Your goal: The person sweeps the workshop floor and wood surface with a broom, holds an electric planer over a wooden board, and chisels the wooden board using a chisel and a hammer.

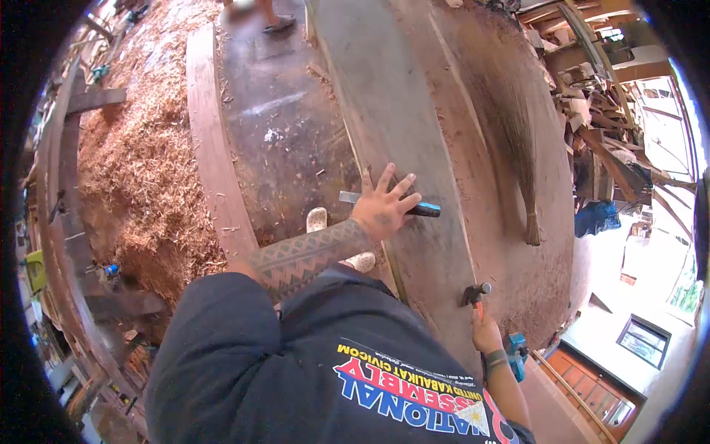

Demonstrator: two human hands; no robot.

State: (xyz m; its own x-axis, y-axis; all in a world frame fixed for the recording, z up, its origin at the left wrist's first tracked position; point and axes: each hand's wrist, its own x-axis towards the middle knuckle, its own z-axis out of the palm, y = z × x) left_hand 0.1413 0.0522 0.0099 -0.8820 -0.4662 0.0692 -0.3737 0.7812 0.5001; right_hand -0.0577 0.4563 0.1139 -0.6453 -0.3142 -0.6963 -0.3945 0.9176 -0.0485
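Observation:
A long grey-brown wooden plank [392,96] runs away from my body. My left hand [383,206] lies on it with the fingers spread, over a chisel [429,209]. The chisel's blue and black handle sticks out to the right of the hand and its flat metal blade to the left; its middle is hidden beneath my palm. Lower right, my right hand [486,331] is wrapped round the orange handle of a hammer [475,293]. The hammer's head is over the plank's right side, close to its surface; whether it touches cannot be made out.
Curly wood shavings [148,170] cover the ground at left, beside a narrower board [211,133]. A broom [521,163] lies right of the plank. A teal power tool [518,355] sits near my right hand. Scrap wood [606,126] is piled at upper right. Another person's foot [279,24] shows at the top.

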